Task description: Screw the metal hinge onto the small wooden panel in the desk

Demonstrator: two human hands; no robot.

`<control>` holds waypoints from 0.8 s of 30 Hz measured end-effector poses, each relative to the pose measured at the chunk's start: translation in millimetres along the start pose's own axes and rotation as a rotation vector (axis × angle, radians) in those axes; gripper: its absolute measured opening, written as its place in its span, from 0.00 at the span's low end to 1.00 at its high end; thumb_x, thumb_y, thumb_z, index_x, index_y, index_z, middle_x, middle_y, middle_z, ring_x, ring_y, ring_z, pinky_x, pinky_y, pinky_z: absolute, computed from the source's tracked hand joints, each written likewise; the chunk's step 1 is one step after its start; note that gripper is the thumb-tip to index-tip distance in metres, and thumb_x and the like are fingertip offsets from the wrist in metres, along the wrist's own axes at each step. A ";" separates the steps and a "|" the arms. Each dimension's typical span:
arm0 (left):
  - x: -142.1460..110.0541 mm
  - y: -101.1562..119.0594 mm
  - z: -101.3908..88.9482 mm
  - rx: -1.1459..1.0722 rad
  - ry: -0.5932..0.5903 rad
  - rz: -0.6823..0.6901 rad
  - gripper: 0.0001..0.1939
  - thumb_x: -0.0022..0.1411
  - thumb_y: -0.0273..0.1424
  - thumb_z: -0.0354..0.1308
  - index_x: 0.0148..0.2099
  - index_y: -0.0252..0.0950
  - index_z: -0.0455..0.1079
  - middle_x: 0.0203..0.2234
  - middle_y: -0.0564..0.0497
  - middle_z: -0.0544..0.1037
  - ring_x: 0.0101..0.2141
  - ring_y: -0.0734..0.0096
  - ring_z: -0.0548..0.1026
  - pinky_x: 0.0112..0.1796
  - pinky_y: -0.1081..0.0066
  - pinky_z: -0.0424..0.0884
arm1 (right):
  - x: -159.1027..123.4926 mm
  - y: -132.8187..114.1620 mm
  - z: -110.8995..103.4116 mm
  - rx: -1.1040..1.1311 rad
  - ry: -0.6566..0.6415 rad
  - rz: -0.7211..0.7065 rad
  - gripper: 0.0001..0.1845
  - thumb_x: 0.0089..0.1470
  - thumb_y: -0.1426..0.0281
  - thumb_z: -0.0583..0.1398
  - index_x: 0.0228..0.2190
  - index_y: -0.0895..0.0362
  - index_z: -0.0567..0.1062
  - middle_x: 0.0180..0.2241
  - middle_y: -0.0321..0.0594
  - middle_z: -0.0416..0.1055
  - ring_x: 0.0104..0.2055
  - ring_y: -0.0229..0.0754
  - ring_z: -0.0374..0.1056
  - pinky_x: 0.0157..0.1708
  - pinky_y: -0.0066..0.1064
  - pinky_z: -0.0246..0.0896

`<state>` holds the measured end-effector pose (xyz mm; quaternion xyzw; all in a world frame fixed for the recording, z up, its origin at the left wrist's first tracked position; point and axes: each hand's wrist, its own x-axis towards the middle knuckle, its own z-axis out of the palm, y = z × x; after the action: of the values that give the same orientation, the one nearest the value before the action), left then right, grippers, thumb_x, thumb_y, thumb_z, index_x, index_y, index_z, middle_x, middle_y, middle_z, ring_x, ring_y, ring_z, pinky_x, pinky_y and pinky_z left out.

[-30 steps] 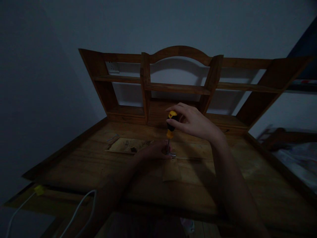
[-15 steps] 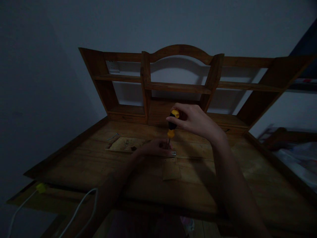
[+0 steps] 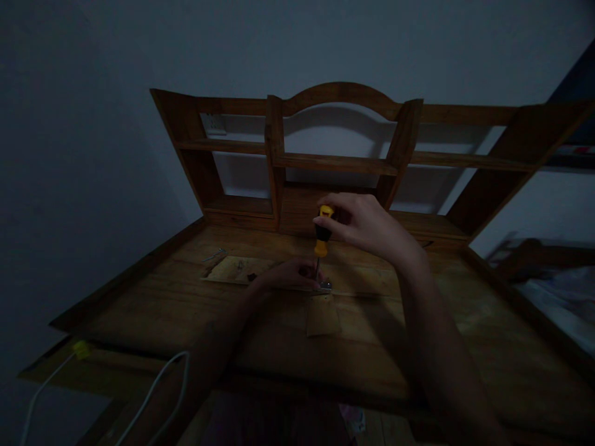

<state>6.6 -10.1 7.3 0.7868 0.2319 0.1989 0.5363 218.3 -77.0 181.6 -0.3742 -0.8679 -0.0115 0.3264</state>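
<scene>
Because the room is very dim, much of the scene is hard to read: the tip of the screwdriver is lost in shadow between the hands, and whether it sits in a screw cannot be told. Both forearms run out of the bottom of the view, and the left one is almost black. A small metal bracket shows as a pale glint just right of the left fingertips, its shape too small to make out.

The right hand comes in from the lower right, wrist raised, fingers curled over and gripping the top of the yellow-and-black handle, so the tool stands nearly upright with its shaft pointing down at the desk. The left hand lies low and flat on the wood just below and left of the right hand, fingers bent toward the shaft's lower end; whether they pinch the shaft or the bracket or merely rest beside them, I cannot tell.

Just nearer the body than the bracket lies a small square wooden piece. Left of the left hand lies a paler flat board, with a small metal part beyond its far corner. Behind both hands rises a wooden shelf unit. A white cable loops near the left forearm.
</scene>
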 end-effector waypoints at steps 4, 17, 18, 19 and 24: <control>-0.3 0.5 0.9 -0.006 0.005 -0.011 0.19 0.59 0.41 0.73 0.47 0.36 0.78 0.42 0.47 0.83 0.42 0.65 0.79 0.44 0.68 0.71 | 0.5 -0.5 3.0 -0.107 0.029 0.011 0.15 0.66 0.58 0.60 0.39 0.58 0.77 0.35 0.42 0.77 0.35 0.43 0.70 0.35 0.34 0.57; -0.8 -2.0 0.3 -0.006 -0.005 -0.022 0.20 0.59 0.44 0.72 0.48 0.36 0.78 0.44 0.46 0.83 0.44 0.64 0.79 0.46 0.67 0.72 | 0.7 -6.7 6.7 -0.207 -0.012 0.056 0.16 0.68 0.59 0.57 0.46 0.58 0.76 0.40 0.47 0.77 0.40 0.48 0.72 0.40 0.36 0.60; -1.1 -2.1 0.4 -0.004 -0.005 -0.026 0.20 0.60 0.44 0.71 0.48 0.37 0.78 0.44 0.46 0.83 0.44 0.64 0.79 0.46 0.67 0.72 | 0.8 -8.4 7.6 -0.270 -0.006 0.088 0.17 0.69 0.58 0.57 0.45 0.59 0.76 0.39 0.48 0.77 0.39 0.49 0.72 0.40 0.37 0.60; -1.3 -1.9 0.5 -0.001 -0.004 -0.028 0.19 0.60 0.44 0.71 0.48 0.37 0.78 0.44 0.47 0.82 0.43 0.64 0.79 0.45 0.68 0.72 | 0.8 -9.8 8.0 -0.312 0.001 0.112 0.18 0.69 0.58 0.56 0.44 0.59 0.77 0.39 0.49 0.77 0.39 0.49 0.72 0.39 0.38 0.60; -1.0 2.2 1.4 0.014 -0.008 -0.034 0.19 0.61 0.44 0.71 0.48 0.36 0.78 0.43 0.47 0.82 0.43 0.65 0.79 0.45 0.68 0.71 | -0.9 -8.0 3.8 -0.118 -0.012 0.032 0.18 0.66 0.68 0.57 0.54 0.59 0.77 0.47 0.47 0.78 0.43 0.47 0.74 0.45 0.36 0.62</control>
<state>6.9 -12.4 8.8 0.7872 0.2443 0.1850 0.5351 211.4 -82.3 179.8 -0.4067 -0.8616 -0.0553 0.2986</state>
